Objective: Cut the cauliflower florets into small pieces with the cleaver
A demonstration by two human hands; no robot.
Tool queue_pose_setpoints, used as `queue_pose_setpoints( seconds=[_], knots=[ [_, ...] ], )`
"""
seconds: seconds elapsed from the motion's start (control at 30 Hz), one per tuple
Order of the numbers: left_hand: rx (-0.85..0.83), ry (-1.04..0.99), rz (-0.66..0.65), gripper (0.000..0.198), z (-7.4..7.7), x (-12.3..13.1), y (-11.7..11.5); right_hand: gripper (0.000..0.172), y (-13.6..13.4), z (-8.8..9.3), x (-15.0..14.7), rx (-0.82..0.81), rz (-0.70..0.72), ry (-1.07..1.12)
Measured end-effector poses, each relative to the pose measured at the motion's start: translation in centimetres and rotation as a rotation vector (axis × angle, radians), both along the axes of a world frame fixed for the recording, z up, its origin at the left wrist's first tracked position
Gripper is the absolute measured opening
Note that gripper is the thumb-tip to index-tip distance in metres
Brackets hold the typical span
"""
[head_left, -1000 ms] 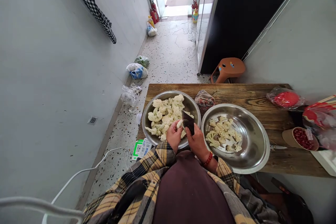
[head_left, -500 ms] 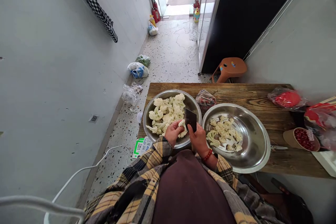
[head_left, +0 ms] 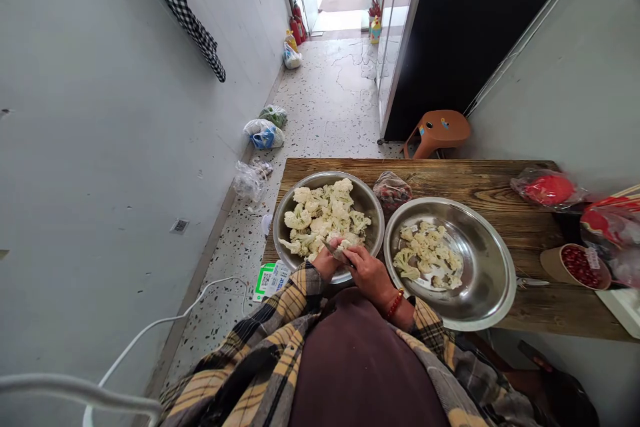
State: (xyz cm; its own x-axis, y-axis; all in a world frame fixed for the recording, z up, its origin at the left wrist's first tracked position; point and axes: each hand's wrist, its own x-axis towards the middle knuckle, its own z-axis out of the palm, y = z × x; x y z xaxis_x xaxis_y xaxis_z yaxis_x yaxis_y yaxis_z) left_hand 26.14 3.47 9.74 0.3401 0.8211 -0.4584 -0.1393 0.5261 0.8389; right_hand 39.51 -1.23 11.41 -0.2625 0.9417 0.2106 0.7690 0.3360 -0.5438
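My left hand (head_left: 326,263) is closed around a cauliflower floret (head_left: 344,246) at the near edge of the left steel bowl (head_left: 280,240). In my right hand (head_left: 369,273) is a knife (head_left: 338,253), its blade turned nearly edge-on and lying against the floret. Both hands meet there, so part of the blade and floret is hidden. Large cauliflower pieces (head_left: 320,210) fill the left bowl. To the right, a wider steel basin (head_left: 483,260) holds smaller cut cauliflower pieces (head_left: 430,253) in its left half.
Behind the bowls lies a plastic bag of dark reddish food (head_left: 393,190). On the table's right are a red item in plastic (head_left: 547,187), a paper tub of red bits (head_left: 583,265) and a small metal tool (head_left: 533,281). An orange stool (head_left: 443,127) stands beyond the wooden table (head_left: 463,177).
My right hand has swung the knife from a raised, broadside position down to the left onto the floret. The two hands are now closer together.
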Motion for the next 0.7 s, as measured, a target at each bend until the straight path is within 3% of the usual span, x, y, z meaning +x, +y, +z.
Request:
queue_pose_setpoints(
  seconds=[0.13,0.23,0.3,0.4,0.53,0.7],
  knots=[
    [-0.026,-0.066,0.026,0.036,-0.9,0.7,0.3,0.027,0.1,-0.1,-0.2,-0.016,-0.061,0.057],
    [-0.087,0.006,-0.012,0.030,-1.0,0.8,0.8,0.030,0.8,-0.1,0.8,-0.027,-0.198,0.166],
    [-0.163,0.028,-0.025,0.032,-0.8,0.5,0.9,0.034,1.4,0.0,2.3,-0.063,-0.375,0.249],
    [-0.271,-0.127,-0.028,0.039,-0.1,0.2,0.9,0.043,1.9,0.1,5.7,-0.204,-0.625,0.430],
    [-0.331,-0.301,-0.020,0.034,1.2,1.2,1.0,0.048,0.9,0.5,9.8,-0.338,-0.734,0.708],
    [-0.303,-0.303,0.016,0.032,1.4,4.9,1.8,0.052,-1.4,0.7,13.3,-0.374,-0.877,0.718]
  ],
)
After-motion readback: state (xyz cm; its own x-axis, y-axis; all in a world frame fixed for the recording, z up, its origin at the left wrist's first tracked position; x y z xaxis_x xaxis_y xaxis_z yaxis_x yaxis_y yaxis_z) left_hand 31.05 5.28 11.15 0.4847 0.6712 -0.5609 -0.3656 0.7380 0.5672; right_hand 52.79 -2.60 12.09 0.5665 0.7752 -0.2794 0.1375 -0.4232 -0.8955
